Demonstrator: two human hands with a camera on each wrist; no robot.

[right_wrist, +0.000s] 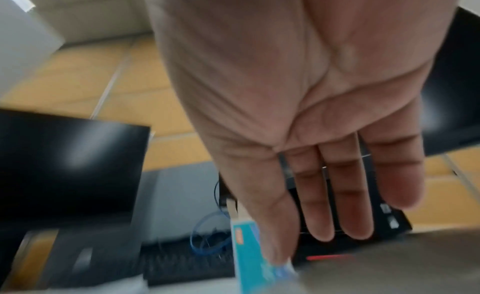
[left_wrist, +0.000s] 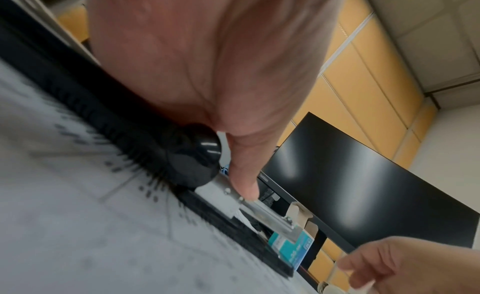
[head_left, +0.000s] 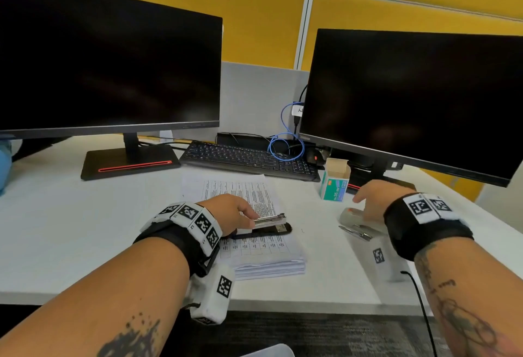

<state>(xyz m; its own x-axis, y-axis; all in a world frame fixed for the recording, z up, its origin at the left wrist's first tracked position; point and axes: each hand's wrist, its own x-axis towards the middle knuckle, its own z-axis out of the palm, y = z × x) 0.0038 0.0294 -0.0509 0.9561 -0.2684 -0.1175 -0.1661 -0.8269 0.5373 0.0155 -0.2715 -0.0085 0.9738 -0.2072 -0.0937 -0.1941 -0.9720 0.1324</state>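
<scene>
A black stapler [head_left: 273, 228] lies hinged wide on a stack of printed papers [head_left: 254, 254] at mid-desk. My left hand [head_left: 229, 212] grips it, the thumb [left_wrist: 244, 181] pressing on its bare metal staple rail [left_wrist: 270, 214]. To the right, a grey stapler [head_left: 352, 218] lies on the white desk [head_left: 85, 229]. My right hand [head_left: 373, 198] hovers just over it with straight fingers [right_wrist: 345, 195] and holds nothing. A teal staple box [head_left: 334, 184], top flap up, stands just beyond that hand; the box [right_wrist: 249, 243] also shows in the right wrist view.
Two dark monitors [head_left: 107, 59] [head_left: 418, 102] stand at the back, with a black keyboard [head_left: 249, 158], a mouse [head_left: 314, 155] and a looped blue cable [head_left: 285, 144] between them. The desk's front edge [head_left: 283, 307] runs below my wrists.
</scene>
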